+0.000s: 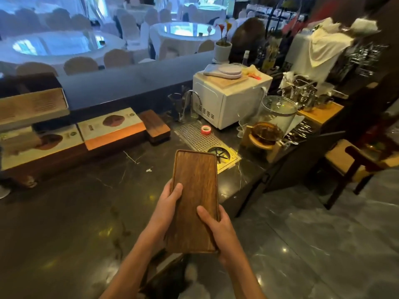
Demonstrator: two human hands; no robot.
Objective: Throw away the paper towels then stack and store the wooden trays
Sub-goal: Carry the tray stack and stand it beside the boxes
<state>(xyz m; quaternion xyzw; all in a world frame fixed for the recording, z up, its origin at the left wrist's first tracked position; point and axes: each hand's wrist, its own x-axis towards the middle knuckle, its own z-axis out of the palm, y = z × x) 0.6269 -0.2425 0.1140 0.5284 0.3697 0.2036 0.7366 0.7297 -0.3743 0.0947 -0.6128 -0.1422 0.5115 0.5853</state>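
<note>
A long dark wooden tray [195, 190] is held lengthwise over the dark stone counter [75, 212], pointing away from me, and it carries nothing. My left hand [169, 200] grips its left rim with the thumb on top. My right hand [216, 227] grips the near right rim. A stack of similar dark wooden trays [156, 126] rests at the back of the counter, left of the metal drip grate [199, 139]. No paper towel shows on the tray.
Flat printed boxes [110, 127] line the counter's back left. A white microwave [228, 100], a glass jar [277, 113], a pink tape roll [205, 129] and cutlery sit to the right. The counter ends at right; beyond is tiled floor with a wooden chair [354, 167].
</note>
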